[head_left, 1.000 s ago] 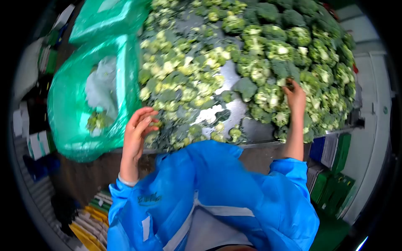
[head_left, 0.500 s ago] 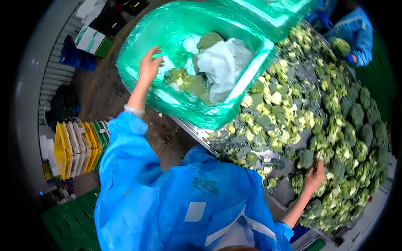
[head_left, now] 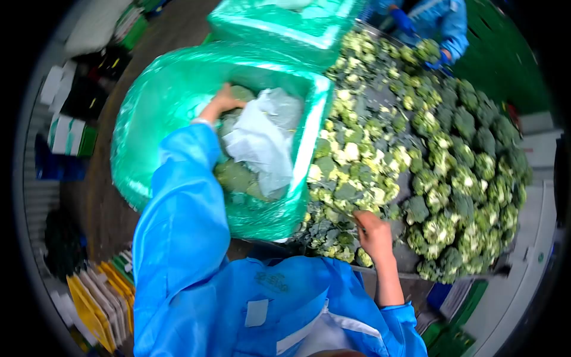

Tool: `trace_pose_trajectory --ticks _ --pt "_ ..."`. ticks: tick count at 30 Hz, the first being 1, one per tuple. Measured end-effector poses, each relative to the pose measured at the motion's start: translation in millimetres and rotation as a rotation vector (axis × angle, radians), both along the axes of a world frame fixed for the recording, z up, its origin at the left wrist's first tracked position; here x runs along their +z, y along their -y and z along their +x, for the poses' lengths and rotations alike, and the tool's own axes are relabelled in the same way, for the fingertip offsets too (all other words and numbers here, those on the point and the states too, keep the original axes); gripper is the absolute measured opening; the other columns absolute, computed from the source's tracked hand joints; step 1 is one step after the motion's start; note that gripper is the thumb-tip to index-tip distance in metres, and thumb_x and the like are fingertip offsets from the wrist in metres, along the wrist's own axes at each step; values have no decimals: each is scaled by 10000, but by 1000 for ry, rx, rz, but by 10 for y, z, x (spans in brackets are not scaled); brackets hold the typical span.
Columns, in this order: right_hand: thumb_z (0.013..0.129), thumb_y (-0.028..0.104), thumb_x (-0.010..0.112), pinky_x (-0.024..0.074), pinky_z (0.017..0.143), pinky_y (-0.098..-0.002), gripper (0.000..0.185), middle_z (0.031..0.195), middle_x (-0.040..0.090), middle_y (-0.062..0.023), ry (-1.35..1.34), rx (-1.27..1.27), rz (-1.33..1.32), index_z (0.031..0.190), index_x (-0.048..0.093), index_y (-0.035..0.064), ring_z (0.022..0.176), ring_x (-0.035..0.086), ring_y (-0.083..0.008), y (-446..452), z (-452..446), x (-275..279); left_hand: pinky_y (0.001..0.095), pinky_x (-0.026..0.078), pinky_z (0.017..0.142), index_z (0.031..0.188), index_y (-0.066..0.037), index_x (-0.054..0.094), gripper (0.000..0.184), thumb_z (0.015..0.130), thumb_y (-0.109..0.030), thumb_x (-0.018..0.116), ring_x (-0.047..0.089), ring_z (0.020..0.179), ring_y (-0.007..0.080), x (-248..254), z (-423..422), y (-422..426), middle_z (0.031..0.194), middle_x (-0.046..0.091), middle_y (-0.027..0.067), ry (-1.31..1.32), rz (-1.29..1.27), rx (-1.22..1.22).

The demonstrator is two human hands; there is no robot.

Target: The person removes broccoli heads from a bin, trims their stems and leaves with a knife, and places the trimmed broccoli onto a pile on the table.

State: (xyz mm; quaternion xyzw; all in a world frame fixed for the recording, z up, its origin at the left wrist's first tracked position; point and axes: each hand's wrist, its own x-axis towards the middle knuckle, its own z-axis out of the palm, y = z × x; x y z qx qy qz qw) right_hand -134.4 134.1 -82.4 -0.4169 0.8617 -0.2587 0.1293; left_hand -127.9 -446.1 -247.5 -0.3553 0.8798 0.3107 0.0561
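My left hand (head_left: 222, 102) is inside a crate lined with green plastic film (head_left: 137, 128), its thumb and fingers closed about a broccoli head (head_left: 242, 93) near the back. A crumpled white cloth-like sheet (head_left: 262, 134) covers part of the contents, and another broccoli head (head_left: 233, 176) lies toward the front. My right hand (head_left: 375, 233) is closed around a thin, dark knife (head_left: 351, 218), mostly hidden by the fingers and blurred. It hovers over cut broccoli pieces and leaves (head_left: 348, 190) on the metal table.
Whole broccoli heads (head_left: 458, 196) are piled on the table's right side. A second film-lined crate (head_left: 279, 27) stands behind the first. Across the table, a person in blue (head_left: 437, 24) has a gloved hand by a broccoli head. Stacked crates (head_left: 98, 303) stand at lower left.
My left hand has gone from spread above the crate to gripping a broccoli head inside it. My right hand has moved left, away from the whole heads. The camera view has turned right.
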Motion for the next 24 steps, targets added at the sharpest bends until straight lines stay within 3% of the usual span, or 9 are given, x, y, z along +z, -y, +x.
trace_pose_trajectory --ticks 5,7,11,15,17,18,19,22,24 --pt "776 24 683 546 656 -407 246 922 669 -113 -26 31 68 1015 652 72 776 672 -318 -241 157 -213 482 452 1016 1493 -38 244 1226 570 -484 917 540 1228 300 617 554 -252 1366 511 232 -64 397 385" --pt "783 35 677 542 645 -408 251 918 666 -111 -11 62 128 1028 651 77 772 671 -316 -304 193 -253 483 475 997 1464 -60 317 1088 640 -503 872 561 1203 300 572 844 -258 1348 531 202 -205 505 630" --pt "797 37 660 539 634 -412 251 930 666 -117 -38 101 -46 1045 651 73 768 663 -333 -361 83 -273 473 439 1055 1438 -106 413 824 807 -528 735 536 1240 284 1074 1338 -7 1396 517 127 -684 1002 595" --pt "904 61 626 533 701 -352 221 957 684 -140 373 -118 -248 1122 656 33 804 679 -283 -41 20 -84 468 393 1109 1437 -139 448 701 900 -554 621 486 1304 277 2189 1583 -780 1457 482 76 -1083 1211 387" --pt "921 79 641 528 730 -344 281 1081 696 -121 302 10 -496 1193 635 5 869 676 -226 255 3 82 486 376 1125 1457 -141 423 725 908 -587 581 438 1351 288 2499 1585 -1419 1482 453 83 -1086 1158 346" --pt "903 84 676 533 747 -322 349 1142 682 -130 495 -34 -511 1236 610 -1 950 676 -220 381 36 206 492 370 1131 1467 -143 412 737 913 -610 551 429 1360 296 2539 1578 -1752 1495 435 90 -1106 1195 320" --pt "869 100 728 529 713 -283 439 1175 675 -131 414 24 -529 1271 588 -4 974 669 -199 517 35 405 505 373 1126 1480 -145 394 760 912 -630 533 430 1358 304 2550 1576 -2080 1507 419 95 -1088 1313 316" --pt "730 241 870 447 516 -248 713 1221 629 -95 511 108 -668 1348 557 72 530 483 -82 718 72 907 493 371 1133 1516 -118 302 768 953 -616 465 425 1370 300 2423 1516 -2992 1525 390 105 -1049 1429 353" --pt "727 241 869 475 542 -263 663 1146 651 -107 343 128 -783 1298 581 67 657 596 -133 730 81 961 473 363 1139 1514 -104 301 802 936 -630 480 426 1367 287 2299 1515 -3466 1520 392 114 -971 1449 317"
